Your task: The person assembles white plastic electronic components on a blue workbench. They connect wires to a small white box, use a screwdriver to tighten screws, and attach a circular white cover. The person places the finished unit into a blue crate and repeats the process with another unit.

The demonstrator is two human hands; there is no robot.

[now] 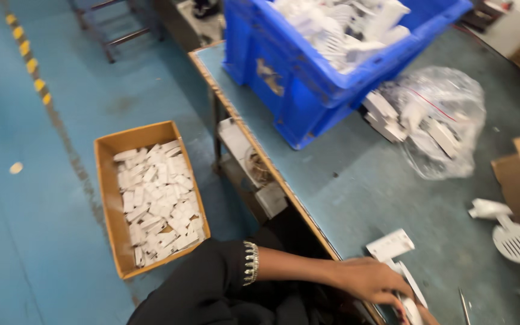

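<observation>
At the bottom right of the frame the left hand [368, 280] curls its fingers around a small white plastic part [409, 308] on the grey table [356, 180], just below 1 flat white piece [390, 245], while the right hand stays out of sight.

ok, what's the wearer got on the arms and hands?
The left hand is bare, no glove. A dark black sleeve ends in a silver beaded cuff band at mid forearm. The right hand barely enters the frame's bottom edge; nothing about what it wears can be told.
</observation>
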